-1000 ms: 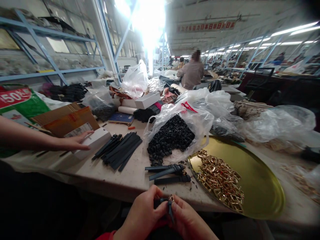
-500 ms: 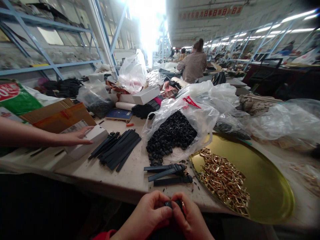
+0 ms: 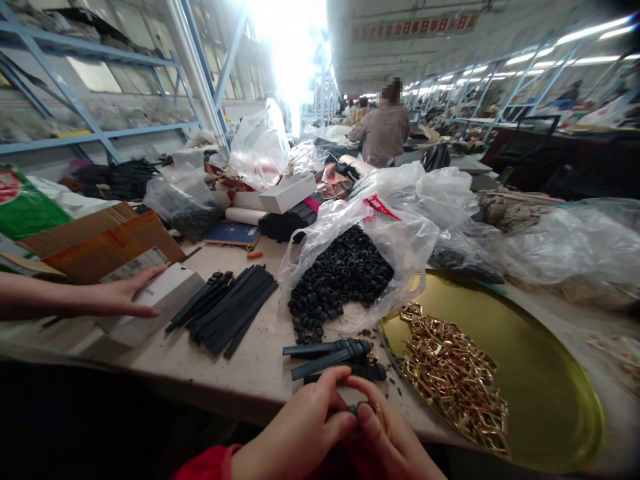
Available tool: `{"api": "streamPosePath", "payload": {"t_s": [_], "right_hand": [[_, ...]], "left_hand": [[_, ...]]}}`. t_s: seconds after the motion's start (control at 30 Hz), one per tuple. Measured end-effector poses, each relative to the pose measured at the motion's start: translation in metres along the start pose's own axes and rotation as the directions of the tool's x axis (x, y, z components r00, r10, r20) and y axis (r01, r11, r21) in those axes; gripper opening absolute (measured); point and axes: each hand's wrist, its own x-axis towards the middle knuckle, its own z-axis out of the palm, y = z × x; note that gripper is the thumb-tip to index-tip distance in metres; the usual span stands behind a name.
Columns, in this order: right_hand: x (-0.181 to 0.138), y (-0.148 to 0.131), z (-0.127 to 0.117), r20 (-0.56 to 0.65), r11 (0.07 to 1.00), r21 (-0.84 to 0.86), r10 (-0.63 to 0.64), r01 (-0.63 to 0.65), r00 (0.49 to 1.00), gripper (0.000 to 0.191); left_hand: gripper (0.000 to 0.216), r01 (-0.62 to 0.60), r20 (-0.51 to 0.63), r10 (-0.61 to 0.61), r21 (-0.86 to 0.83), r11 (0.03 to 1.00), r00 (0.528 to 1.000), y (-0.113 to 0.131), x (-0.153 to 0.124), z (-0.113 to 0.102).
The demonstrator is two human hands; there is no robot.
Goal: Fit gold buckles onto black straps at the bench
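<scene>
Close to the table's front edge, my left hand point(image 3: 300, 430) and my right hand point(image 3: 393, 440) meet, fingertips pinched together. Between them is a black strap point(image 3: 353, 409), mostly hidden by the fingers, with a glint of gold metal at my right fingers. Just beyond lie several finished-looking black straps point(image 3: 320, 360) with gold buckles at one end. Behind these, a clear plastic bag point(image 3: 295, 257) spills small black loops point(image 3: 345, 273). To the right, a round gold tray point(image 3: 545, 373) carries a heap of gold buckles point(image 3: 450, 367).
At left, another person's hand point(image 3: 120, 297) rests on a white box point(image 3: 173, 293) beside an open cardboard box point(image 3: 110, 243). Bundles of long black straps point(image 3: 233, 310) lie nearby. Plastic bags point(image 3: 265, 143) crowd the back, and a person point(image 3: 385, 130) sits beyond.
My hands have risen slightly and shifted right, their index fingers now arched together over the strap. The other person's hand has slid left on the white box. The view has shifted a little.
</scene>
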Motion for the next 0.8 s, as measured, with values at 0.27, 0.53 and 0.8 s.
{"api": "streamPosePath", "payload": {"t_s": [0.27, 0.53, 0.8], "right_hand": [[0.044, 0.028, -0.006, -0.197, 0.594, -0.803, -0.34, 0.048, 0.92, 0.041], [0.006, 0.027, -0.025, -0.373, 0.643, -0.765, -0.398, -0.036, 0.838, 0.044], [-0.063, -0.035, -0.012, -0.318, 0.584, -0.811, -0.494, 0.038, 0.809, 0.05]], "left_hand": [[0.04, -0.113, -0.051, 0.332, 0.882, 0.457, 0.942, -0.02, 0.043, -0.004], [0.023, -0.048, -0.071, 0.371, 0.952, 0.302, 0.926, -0.007, 0.066, 0.015], [0.037, -0.192, 0.091, 0.5, 0.969, 0.154, 0.861, 0.031, 0.015, 0.039]]}}
